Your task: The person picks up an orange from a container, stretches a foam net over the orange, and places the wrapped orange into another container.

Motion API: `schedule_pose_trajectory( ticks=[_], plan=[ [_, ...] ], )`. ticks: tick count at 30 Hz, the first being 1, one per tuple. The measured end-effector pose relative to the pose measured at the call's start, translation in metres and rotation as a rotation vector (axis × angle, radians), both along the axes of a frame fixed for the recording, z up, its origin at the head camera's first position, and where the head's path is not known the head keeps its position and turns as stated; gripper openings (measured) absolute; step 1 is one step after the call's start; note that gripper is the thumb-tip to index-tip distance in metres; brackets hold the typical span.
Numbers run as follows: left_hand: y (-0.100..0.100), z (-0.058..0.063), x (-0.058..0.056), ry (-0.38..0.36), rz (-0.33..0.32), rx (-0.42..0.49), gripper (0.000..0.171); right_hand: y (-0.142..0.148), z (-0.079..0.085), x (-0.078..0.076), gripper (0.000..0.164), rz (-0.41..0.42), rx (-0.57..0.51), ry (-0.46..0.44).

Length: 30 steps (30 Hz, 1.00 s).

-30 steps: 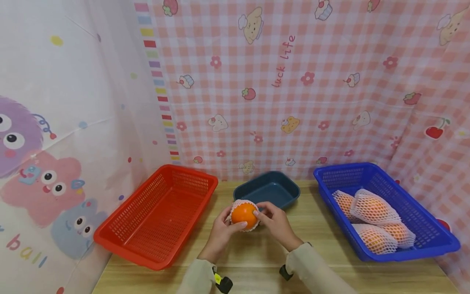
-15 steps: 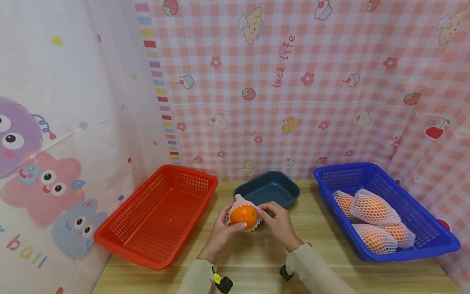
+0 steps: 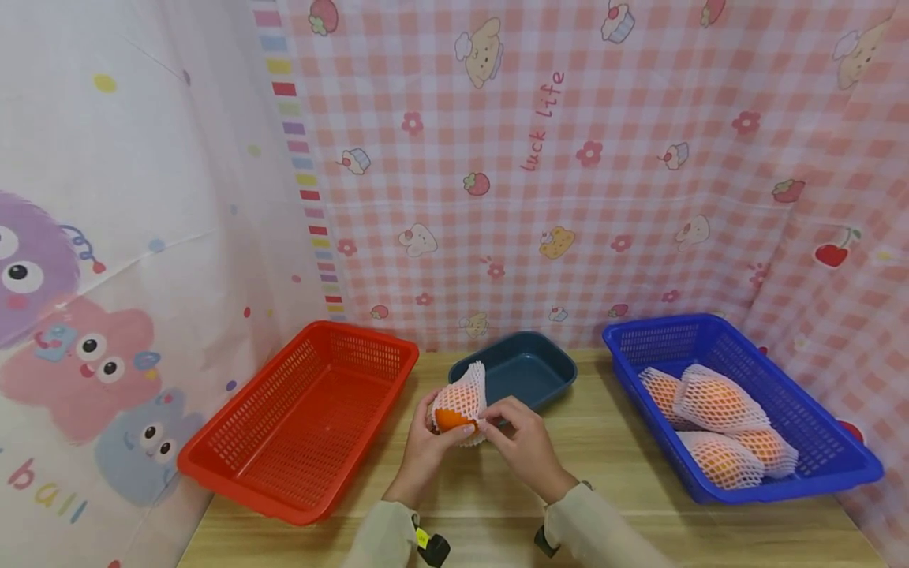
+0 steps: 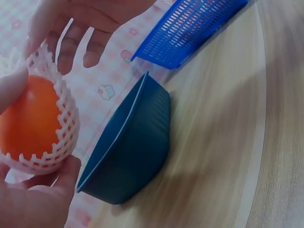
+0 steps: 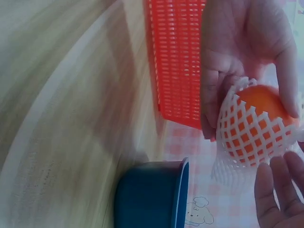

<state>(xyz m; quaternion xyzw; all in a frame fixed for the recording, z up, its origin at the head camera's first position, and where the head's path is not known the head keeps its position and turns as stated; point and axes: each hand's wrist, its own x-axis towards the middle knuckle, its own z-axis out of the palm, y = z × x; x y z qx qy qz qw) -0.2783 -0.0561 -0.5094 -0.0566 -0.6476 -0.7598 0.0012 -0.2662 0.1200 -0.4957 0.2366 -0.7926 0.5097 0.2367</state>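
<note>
An orange (image 3: 447,420) is partly wrapped in a white foam fruit net (image 3: 467,393) above the table, just in front of the dark teal tray. My left hand (image 3: 423,448) holds the fruit from the left, thumb across its bare front. On the other side my right hand (image 3: 524,443) pinches the edge of the net, its remaining fingers spread in the left wrist view. There, bare orange peel (image 4: 31,118) shows through the net's opening. From the right wrist, the mesh (image 5: 254,137) covers the near side, with a loose end hanging below.
A red basket (image 3: 312,509) stands at left, a teal tray (image 3: 568,379) behind the hands. At right, a blue basket (image 3: 845,473) holds several net-wrapped oranges (image 3: 720,398). Patterned cloth (image 3: 497,197) hangs behind the wooden table (image 3: 625,521).
The net has been drawn over more of the orange, leaving a smaller bare patch, and its tail now points up. Both hands shifted slightly left; the head view tilted a little.
</note>
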Motion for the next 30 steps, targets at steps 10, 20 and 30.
schedule_pose_trajectory(
  ticks=[10,20,30],
  plan=[
    [-0.0033,-0.0018,-0.0007,-0.004,-0.072,0.102,0.072,0.0069,0.0031,-0.0029,0.035,-0.045,-0.053,-0.154],
    [0.0006,0.0007,0.0031,0.019,-0.034,0.094,0.073,0.0062,-0.0003,-0.0022,0.022,-0.039,0.022,-0.2],
    [0.0059,-0.0003,0.0026,0.079,0.035,0.135,0.075,-0.0008,-0.003,0.0027,0.017,-0.183,0.111,0.026]
  ],
)
